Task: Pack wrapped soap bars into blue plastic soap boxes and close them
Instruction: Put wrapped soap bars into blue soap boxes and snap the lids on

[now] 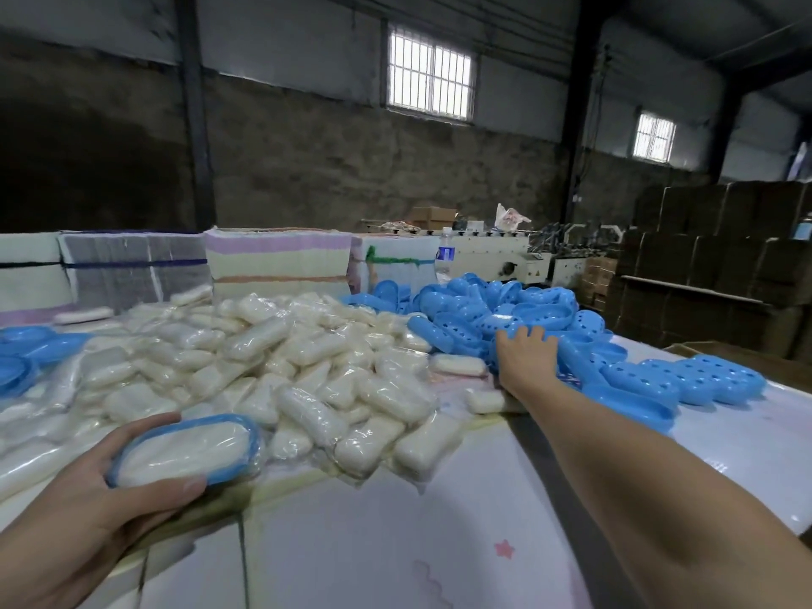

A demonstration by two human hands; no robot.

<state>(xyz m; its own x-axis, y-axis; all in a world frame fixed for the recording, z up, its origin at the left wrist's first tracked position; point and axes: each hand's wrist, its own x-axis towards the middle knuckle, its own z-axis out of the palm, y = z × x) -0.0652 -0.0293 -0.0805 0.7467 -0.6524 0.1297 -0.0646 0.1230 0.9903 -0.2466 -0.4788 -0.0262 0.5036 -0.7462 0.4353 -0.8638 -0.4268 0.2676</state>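
Gripping a soap-filled box (184,450), left hand (101,490); right hand (525,356) seemingly spread on lids (518,318).

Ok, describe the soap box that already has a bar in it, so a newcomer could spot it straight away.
Start at the big heap of wrapped soap bars in the middle of the table. At its near left edge, the left hand holds a blue soap box half. It alone has a wrapped bar lying in it, uncovered.

counter (351,542) is wearing a pale cloth with a pink star | big heap of wrapped soap bars (272,367) is lying in the middle | pile of blue soap boxes (527,309) is sitting at the far right | more blue boxes (26,349) are lying at the left edge
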